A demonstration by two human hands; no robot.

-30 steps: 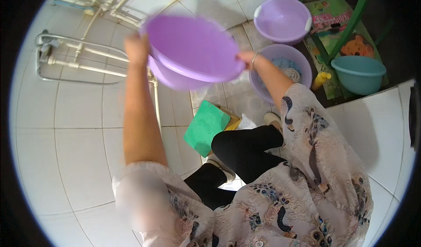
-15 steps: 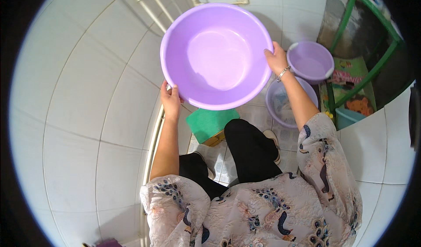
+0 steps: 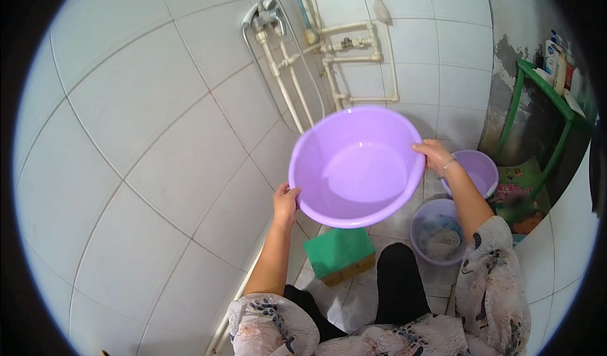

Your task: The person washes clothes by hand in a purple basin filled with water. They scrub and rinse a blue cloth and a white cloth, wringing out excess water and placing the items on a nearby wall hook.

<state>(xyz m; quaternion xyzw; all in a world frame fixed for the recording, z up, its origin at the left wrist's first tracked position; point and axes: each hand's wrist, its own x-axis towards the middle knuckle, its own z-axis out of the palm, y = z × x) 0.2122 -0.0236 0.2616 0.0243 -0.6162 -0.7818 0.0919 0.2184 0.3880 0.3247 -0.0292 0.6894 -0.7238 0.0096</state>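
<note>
Between both my hands I hold up a large round purple plastic basin, its inside facing me and nothing in it. My left hand grips the rim at its lower left. At the upper right, my right hand, with a bracelet at the wrist, has its thumb over the rim and the fingers behind it. Below the basin stands a low stool with a green top. To its right, a second purple basin on the floor holds something cloth-like and bluish, hard to make out.
Farther back is another purple basin. A green metal rack with bottles on top stands at the far right. On the tiled wall hang a shower mixer and white pipes. A white tiled surface curves along my right.
The view has tilted up, bringing the shower fittings and rack top into sight. The held basin now sits lower and farther right in the picture, still gripped by both hands.
</note>
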